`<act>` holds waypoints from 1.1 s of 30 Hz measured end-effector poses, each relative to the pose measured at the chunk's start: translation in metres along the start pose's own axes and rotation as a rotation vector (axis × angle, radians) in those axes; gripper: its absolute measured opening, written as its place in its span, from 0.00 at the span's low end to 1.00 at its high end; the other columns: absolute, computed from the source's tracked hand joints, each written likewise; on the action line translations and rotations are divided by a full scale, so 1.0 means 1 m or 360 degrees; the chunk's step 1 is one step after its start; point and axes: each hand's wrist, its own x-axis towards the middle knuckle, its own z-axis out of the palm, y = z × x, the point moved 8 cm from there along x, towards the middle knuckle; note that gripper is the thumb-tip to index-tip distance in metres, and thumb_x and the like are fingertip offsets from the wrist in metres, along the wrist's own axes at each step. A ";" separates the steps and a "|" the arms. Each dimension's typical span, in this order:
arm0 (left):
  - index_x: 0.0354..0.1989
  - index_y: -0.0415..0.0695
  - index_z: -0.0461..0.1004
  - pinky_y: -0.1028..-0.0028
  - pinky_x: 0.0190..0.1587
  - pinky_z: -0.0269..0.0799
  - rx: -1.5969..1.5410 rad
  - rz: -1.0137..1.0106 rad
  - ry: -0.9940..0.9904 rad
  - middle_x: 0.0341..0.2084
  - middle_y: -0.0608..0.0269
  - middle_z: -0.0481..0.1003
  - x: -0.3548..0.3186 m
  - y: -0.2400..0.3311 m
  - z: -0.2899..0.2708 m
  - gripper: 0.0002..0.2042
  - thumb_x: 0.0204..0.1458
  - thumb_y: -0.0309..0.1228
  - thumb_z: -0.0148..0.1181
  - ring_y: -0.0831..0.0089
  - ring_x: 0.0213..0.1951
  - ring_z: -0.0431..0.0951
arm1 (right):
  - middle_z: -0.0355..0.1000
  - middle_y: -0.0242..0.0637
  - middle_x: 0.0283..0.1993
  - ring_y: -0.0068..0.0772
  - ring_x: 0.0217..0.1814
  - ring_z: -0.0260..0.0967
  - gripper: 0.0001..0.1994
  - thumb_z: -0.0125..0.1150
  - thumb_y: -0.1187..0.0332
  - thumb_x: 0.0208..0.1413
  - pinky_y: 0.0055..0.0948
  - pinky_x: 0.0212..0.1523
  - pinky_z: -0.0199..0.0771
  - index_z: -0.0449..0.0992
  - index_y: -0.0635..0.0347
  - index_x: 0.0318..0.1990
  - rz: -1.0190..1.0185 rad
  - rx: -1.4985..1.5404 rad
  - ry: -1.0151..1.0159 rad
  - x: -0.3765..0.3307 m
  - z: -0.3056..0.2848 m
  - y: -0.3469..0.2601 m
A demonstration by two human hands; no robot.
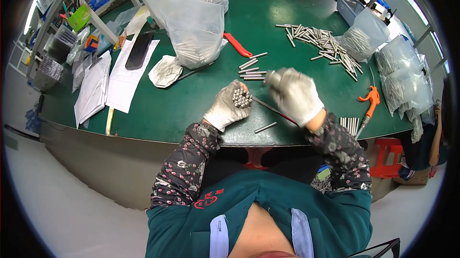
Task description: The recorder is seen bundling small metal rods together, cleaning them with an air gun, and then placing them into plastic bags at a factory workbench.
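My gloved left hand [227, 106] is wrapped round a bundle of short metal pins [242, 98], whose round ends face up. To its right, my gloved right hand [294, 94] hovers over the table, its fingers curled but smeared by motion. Whether it holds anything cannot be made out. A thin tool with a dark shaft and red handle [282, 116] slants between the hands, partly hidden by the right one. Several loose pins [252, 72] lie just beyond the hands, and a single pin [265, 128] lies near the front edge.
A pile of pins [323, 42] spreads at the far right beside filled plastic bags [402, 78]. An orange air gun [371, 100] lies at the right. A red-handled tool [237, 45], pin-filled bags [194, 42], a crumpled white cloth [165, 71], a phone [139, 51] and papers [125, 83] lie leftward.
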 end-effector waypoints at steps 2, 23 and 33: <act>0.40 0.41 0.64 0.81 0.36 0.69 -0.0030 0.0013 -0.0005 0.27 0.70 0.69 0.003 0.000 0.002 0.24 0.32 0.20 0.67 0.83 0.30 0.70 | 0.66 0.37 0.28 0.40 0.33 0.68 0.12 0.62 0.67 0.39 0.37 0.33 0.69 0.73 0.54 0.34 -0.0238 0.0276 -0.0256 -0.026 0.013 -0.012; 0.39 0.42 0.64 0.78 0.39 0.69 -0.0117 0.0140 -0.0018 0.30 0.68 0.70 0.004 0.001 0.001 0.23 0.31 0.22 0.66 0.80 0.34 0.70 | 0.73 0.42 0.29 0.39 0.32 0.73 0.07 0.56 0.68 0.48 0.31 0.35 0.72 0.74 0.60 0.33 0.0554 0.1098 0.0014 -0.006 0.062 0.013; 0.40 0.43 0.63 0.78 0.40 0.69 -0.0250 0.0256 -0.0039 0.32 0.67 0.70 0.005 0.004 0.003 0.23 0.32 0.21 0.66 0.79 0.35 0.71 | 0.73 0.38 0.33 0.27 0.36 0.71 0.12 0.53 0.73 0.49 0.24 0.39 0.70 0.70 0.63 0.43 0.0627 0.1378 0.0079 -0.013 0.081 0.015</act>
